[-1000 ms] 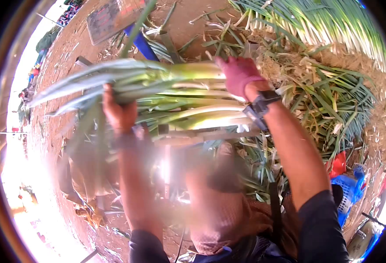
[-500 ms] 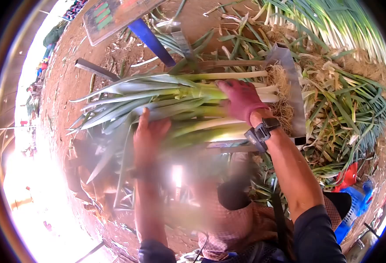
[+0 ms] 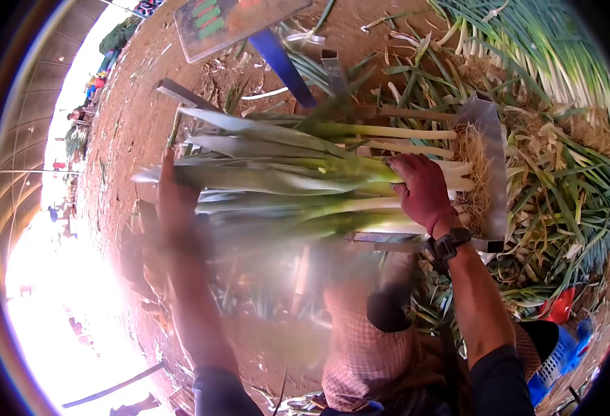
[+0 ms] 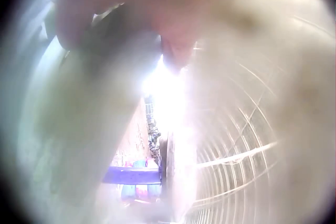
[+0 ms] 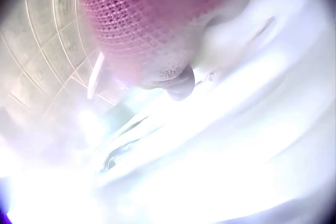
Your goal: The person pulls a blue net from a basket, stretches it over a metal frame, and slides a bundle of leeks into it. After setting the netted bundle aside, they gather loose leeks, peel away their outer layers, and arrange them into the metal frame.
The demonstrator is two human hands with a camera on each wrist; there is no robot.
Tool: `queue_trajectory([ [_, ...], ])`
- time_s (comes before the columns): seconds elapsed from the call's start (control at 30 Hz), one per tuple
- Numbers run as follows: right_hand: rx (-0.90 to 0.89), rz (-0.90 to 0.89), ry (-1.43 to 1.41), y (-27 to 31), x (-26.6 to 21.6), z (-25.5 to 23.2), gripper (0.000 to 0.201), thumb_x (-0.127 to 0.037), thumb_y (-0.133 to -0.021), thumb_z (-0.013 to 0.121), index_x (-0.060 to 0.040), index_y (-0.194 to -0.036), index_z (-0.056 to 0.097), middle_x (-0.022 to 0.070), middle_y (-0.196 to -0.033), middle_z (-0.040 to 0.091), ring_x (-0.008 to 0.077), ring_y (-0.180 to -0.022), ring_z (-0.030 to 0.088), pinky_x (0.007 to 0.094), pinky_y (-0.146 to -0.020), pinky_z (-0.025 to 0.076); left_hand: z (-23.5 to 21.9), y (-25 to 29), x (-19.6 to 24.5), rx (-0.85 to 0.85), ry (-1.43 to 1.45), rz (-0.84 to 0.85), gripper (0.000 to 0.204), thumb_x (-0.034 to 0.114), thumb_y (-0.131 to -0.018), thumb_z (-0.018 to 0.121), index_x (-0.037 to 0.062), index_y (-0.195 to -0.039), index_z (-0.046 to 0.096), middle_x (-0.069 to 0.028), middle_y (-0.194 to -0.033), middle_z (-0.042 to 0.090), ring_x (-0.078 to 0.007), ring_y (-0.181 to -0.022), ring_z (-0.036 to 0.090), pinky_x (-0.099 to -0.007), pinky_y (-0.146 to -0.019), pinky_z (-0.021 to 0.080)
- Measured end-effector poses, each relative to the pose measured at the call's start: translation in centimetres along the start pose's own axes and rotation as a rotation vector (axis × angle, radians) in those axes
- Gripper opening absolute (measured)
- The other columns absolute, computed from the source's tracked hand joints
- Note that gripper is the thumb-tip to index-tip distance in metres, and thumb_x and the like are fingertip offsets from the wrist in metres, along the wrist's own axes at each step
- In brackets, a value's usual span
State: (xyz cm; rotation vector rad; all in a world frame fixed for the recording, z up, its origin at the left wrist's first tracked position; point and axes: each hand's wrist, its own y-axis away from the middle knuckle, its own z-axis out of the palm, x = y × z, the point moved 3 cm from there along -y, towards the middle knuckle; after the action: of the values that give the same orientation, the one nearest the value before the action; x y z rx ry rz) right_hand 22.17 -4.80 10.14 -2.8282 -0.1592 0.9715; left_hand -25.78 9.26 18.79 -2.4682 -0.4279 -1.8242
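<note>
Several long leeks [image 3: 360,166] lie side by side across a metal frame, with white stalks and roots [image 3: 472,184] toward the right and leaves to the left. Their roots sit close against an upright metal end plate [image 3: 493,149]. My right hand [image 3: 422,194], in a dark pink glove, grips a leek where white turns to green; its bare fingertip [image 5: 181,83] shows in the right wrist view. My left hand [image 3: 177,208], ungloved and motion-blurred, holds grey-green leaves [image 3: 249,177] near their tips, thumb up. In the left wrist view its fingers [image 4: 73,14] curl over a blurred leaf.
Trimmed leaves [image 3: 547,201] heap up at the right, below a long row of leeks [image 3: 547,55]. A board [image 3: 225,24] and a blue leg [image 3: 284,69] stand beyond the frame. A blue crate [image 3: 558,360] is at the lower right.
The leeks under my right hand have come down onto the frame, roots toward the end plate. My left hand has slid outward along the leaves to their tips. The head view has shifted.
</note>
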Motion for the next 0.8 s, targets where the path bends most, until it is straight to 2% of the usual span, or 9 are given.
queue_trajectory([
  [0.13,0.045,-0.006,-0.006,-0.2,0.7,0.5,0.049,-0.004,-0.075,0.074,-0.0079,-0.123,0.065,0.0121,-0.118,0.065,0.0347,-0.114,0.058,0.0456,-0.099,0.046,2.4,-1.8,2.1,0.014,0.431,-0.255,0.048,0.055,-0.094,0.065,0.0072,-0.096,0.068,-0.0084,-0.091,0.071,-0.0211,-0.078,0.069,-0.0332,-0.072,0.058],
  [0.2,0.055,0.007,-0.013,-0.3,1.1,0.8,0.049,-0.006,-0.075,0.074,-0.0078,-0.123,0.065,0.0126,-0.119,0.066,0.0354,-0.114,0.059,0.0463,-0.099,0.046,3.7,-2.7,3.2,-0.004,0.277,-0.242,0.055,0.059,-0.093,0.062,0.0059,-0.103,0.069,-0.0112,-0.103,0.07,-0.0204,-0.092,0.067,-0.0347,-0.087,0.055],
  [0.23,0.05,0.001,-0.025,-0.3,1.2,1.0,0.049,-0.006,-0.075,0.074,-0.0078,-0.123,0.065,0.0126,-0.119,0.066,0.0354,-0.114,0.059,0.0463,-0.099,0.046,2.8,-1.8,3.3,0.118,-0.02,-0.205,0.061,0.059,-0.093,0.062,0.0043,-0.121,0.066,-0.0127,-0.122,0.066,-0.0227,-0.115,0.06,-0.0361,-0.106,0.043],
  [0.33,0.096,-0.017,0.004,-0.4,1.5,1.1,0.049,-0.007,-0.075,0.074,-0.0071,-0.124,0.065,0.0133,-0.12,0.066,0.0363,-0.112,0.06,0.0462,-0.098,0.048,-1.0,-3.0,5.7,0.048,-0.504,-0.148,0.075,0.063,-0.091,0.061,0.0088,-0.142,0.055,-0.0116,-0.136,0.061,-0.0233,-0.131,0.051,-0.0396,-0.115,0.03],
  [0.37,0.086,-0.011,-0.003,-0.5,1.5,1.1,0.049,-0.007,-0.076,0.074,-0.0068,-0.124,0.065,0.0139,-0.12,0.066,0.0368,-0.112,0.06,0.046,-0.097,0.048,-5.8,-7.8,3.1,-0.044,-0.663,0.012,0.087,0.069,-0.089,0.058,0.0098,-0.152,0.044,-0.0128,-0.142,0.057,-0.0265,-0.136,0.048,-0.0467,-0.116,0.028],
  [0.47,0.076,-0.004,-0.011,-0.5,1.5,1.4,0.049,-0.009,-0.076,0.074,-0.0062,-0.124,0.065,0.0156,-0.12,0.066,0.0376,-0.112,0.061,0.0453,-0.097,0.05,-4.0,0.7,9.5,-0.193,-0.64,0.167,0.099,0.078,-0.085,0.055,0.0091,-0.154,0.042,-0.0165,-0.143,0.056,-0.0278,-0.139,0.046,-0.052,-0.116,0.026],
  [0.5,0.115,-0.022,-0.014,-0.4,1.6,1.5,0.048,-0.01,-0.076,0.074,-0.0078,-0.123,0.066,0.0141,-0.117,0.067,0.0368,-0.109,0.061,0.0463,-0.095,0.05,-4.5,-0.3,9.6,-0.004,-0.612,-0.021,0.103,0.083,-0.082,0.051,0.0079,-0.152,0.043,-0.0192,-0.141,0.057,-0.0297,-0.135,0.05,-0.0509,-0.114,0.029],
  [0.6,0.093,0.041,-0.031,-0.6,1.6,1.0,0.045,-0.014,-0.078,0.074,-0.0091,-0.122,0.066,0.0138,-0.115,0.068,0.0364,-0.108,0.062,0.0466,-0.094,0.05,-4.6,0.3,8.6,0.008,-0.582,-0.263,0.104,0.088,-0.08,0.048,0.0099,-0.15,0.047,-0.0199,-0.138,0.058,-0.0297,-0.13,0.054,-0.0491,-0.111,0.032],
  [0.8,-0.148,0.216,-0.189,-3.7,1.2,-1.3,0.042,-0.023,-0.088,0.069,-0.0077,-0.127,0.066,0.0204,-0.12,0.068,0.0377,-0.114,0.064,0.0454,-0.097,0.05,-4.4,1.3,8.9,0.009,-0.489,-0.339,0.096,0.086,-0.084,0.045,0.0056,-0.132,0.061,-0.0158,-0.116,0.07,-0.0241,-0.104,0.069,-0.0438,-0.095,0.047],
])
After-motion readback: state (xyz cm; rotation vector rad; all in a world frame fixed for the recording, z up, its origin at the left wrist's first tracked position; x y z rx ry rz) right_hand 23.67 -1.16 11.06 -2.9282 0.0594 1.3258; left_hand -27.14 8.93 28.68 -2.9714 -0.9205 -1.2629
